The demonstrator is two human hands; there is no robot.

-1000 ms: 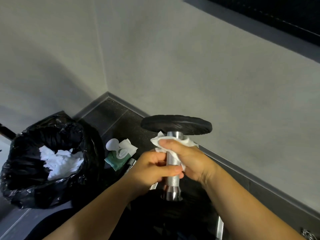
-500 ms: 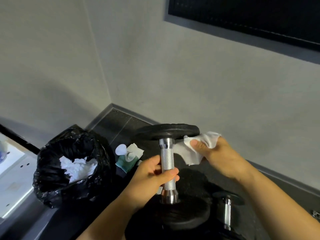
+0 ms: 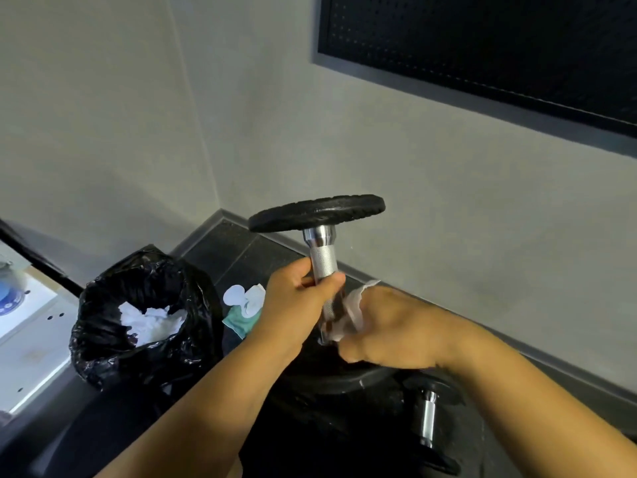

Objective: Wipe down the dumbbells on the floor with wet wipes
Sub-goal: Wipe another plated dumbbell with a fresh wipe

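Observation:
A dumbbell point(image 3: 322, 257) stands on end, its black top plate up and its knurled chrome handle showing below it. My left hand point(image 3: 296, 305) grips the middle of that handle. My right hand point(image 3: 382, 326) presses a white wet wipe point(image 3: 351, 312) against the handle's lower part, just above the black bottom plate point(image 3: 348, 381). A second dumbbell point(image 3: 427, 422) stands on the floor at the lower right, under my right forearm. A green pack of wet wipes point(image 3: 241, 317) with its flap open lies on the floor behind my left hand.
A bin with a black bag point(image 3: 103, 339) holding used white wipes stands at the left. The grey walls meet in a corner behind the dumbbell, with a baseboard point(image 3: 551, 360) along the right wall. A black pegboard point(image 3: 482, 39) hangs upper right. A white surface point(image 3: 27, 339) lies far left.
My right hand with the wipe went from the upper handle out to the top plate's underside, then down to the lower handle. My left hand has slid higher up the handle.

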